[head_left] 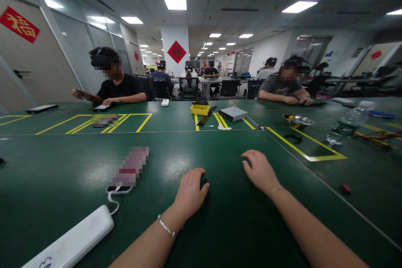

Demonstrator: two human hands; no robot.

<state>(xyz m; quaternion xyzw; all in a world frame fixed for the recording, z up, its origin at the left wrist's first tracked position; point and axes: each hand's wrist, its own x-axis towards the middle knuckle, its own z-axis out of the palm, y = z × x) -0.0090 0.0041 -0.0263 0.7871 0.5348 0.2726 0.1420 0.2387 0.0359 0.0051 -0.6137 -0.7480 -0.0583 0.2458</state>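
Over the green table (226,226), left hand (191,191) and right hand (260,172) are loosely open; a phone (130,169) lies left of both; beyond, a yellow tray (200,111) holds something black (200,101); a metal bowl (304,122), something yellow (291,117).

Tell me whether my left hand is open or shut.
Open, loosely curled: the left hand shows a gap between thumb and fingers, with nothing visible in it. The underside of the palm is hidden.
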